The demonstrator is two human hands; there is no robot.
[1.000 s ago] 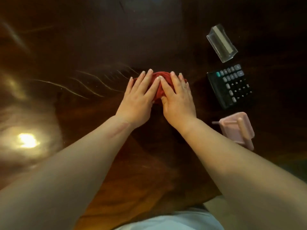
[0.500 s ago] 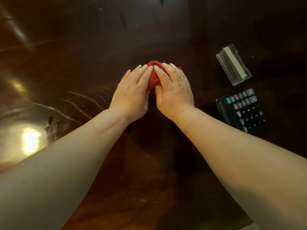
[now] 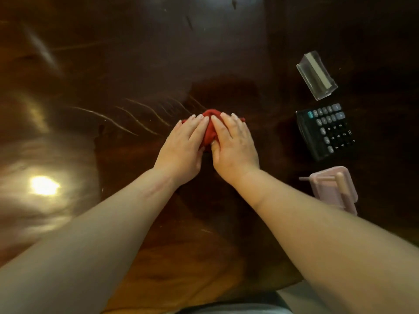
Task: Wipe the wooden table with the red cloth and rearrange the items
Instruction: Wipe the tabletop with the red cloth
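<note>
A bunched red cloth (image 3: 209, 130) lies on the dark glossy wooden table (image 3: 136, 64), near its middle. My left hand (image 3: 183, 148) and my right hand (image 3: 233, 146) press down on it side by side, fingers flat and pointing away from me. Most of the cloth is hidden under my palms; only a strip between the hands and a hump past the fingertips show. Thin curved wet streaks mark the wood to the left of the cloth.
Along the right side stand a clear plastic holder (image 3: 316, 74), a black calculator (image 3: 326, 132) and a pink box (image 3: 333, 189) nearest me. A lamp's glare (image 3: 44, 185) shines on the left. The table's near edge runs at the bottom.
Both hands pushed the cloth away across the table, then drew it back toward me. The pink box has come back into view at the right.
</note>
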